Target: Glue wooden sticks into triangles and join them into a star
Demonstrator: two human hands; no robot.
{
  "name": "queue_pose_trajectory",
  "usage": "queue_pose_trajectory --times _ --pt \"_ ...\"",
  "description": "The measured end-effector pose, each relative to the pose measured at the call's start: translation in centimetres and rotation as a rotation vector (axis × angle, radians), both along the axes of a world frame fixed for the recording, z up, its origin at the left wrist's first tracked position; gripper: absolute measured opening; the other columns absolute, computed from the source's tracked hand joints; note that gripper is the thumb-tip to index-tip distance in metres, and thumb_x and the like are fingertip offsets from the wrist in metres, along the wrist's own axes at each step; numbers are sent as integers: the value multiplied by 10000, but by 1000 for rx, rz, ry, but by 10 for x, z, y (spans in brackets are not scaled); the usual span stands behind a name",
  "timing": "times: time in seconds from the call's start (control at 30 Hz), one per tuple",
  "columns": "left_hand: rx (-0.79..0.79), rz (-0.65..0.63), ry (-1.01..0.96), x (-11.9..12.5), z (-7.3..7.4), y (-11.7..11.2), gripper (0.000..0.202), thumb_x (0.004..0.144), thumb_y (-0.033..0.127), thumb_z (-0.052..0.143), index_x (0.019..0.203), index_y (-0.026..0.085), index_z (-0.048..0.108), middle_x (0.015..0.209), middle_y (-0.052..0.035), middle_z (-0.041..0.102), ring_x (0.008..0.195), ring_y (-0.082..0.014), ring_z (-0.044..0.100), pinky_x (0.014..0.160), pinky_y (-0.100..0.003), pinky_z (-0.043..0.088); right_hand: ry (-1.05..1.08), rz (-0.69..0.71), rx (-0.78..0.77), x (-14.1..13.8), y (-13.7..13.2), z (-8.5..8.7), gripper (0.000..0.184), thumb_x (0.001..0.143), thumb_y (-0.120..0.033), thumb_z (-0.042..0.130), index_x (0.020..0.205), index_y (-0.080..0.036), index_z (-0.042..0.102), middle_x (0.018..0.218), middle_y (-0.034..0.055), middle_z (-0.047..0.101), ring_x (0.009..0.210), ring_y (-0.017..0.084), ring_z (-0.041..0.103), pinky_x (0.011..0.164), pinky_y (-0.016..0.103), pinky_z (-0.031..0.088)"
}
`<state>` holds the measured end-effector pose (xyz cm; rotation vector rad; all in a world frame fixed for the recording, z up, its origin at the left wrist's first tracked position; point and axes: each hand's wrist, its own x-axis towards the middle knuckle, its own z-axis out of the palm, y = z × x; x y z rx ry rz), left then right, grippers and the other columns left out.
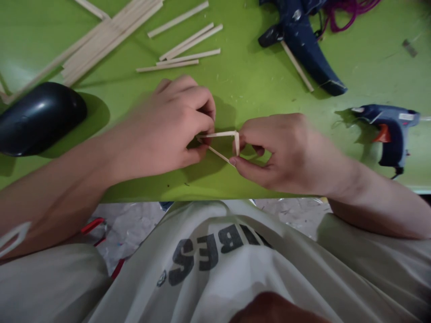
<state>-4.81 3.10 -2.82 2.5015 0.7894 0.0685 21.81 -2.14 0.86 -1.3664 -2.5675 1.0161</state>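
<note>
A small triangle of thin wooden sticks is held just above the green table, near its front edge. My left hand pinches the triangle's left corner with closed fingers. My right hand pinches the right side, thumb and forefinger closed on the short upright stick. Both forearms reach in from the bottom corners.
Cut wooden sticks and a bundle of longer ones lie at the back left. A black rounded object sits at the left. Two blue glue guns lie at the right: one at the back, one near the edge. Purple cord lies at the top.
</note>
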Motion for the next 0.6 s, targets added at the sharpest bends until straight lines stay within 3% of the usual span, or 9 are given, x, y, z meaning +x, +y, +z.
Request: queue_pose_trajectory --times 0.2,0.33,0.6 --pt "27 -23 -3 -1 0 1 244 1098 374 588 917 293 729 1228 -89 720 1248 -357 576 1092 -611 495 -294 -112 -46 -20 -9 -7 203 938 -342 774 802 -219 687 754 9 681 624 145 467 620 350 294" --pt "45 -49 34 -1 3 0 283 1132 331 569 945 241 761 1261 -76 729 1304 -351 597 1149 -589 495 -333 -179 -45 -29 -19 -13 185 949 -332 723 814 -210 756 753 32 713 665 168 521 627 348 278" --pt "45 -62 24 1 2 1 217 1047 354 656 890 252 765 1269 -62 768 1338 -383 654 1184 -640 481 -331 -196 24 -30 -25 -21 244 934 -317 657 724 -214 726 652 30 645 601 158 376 621 358 202"
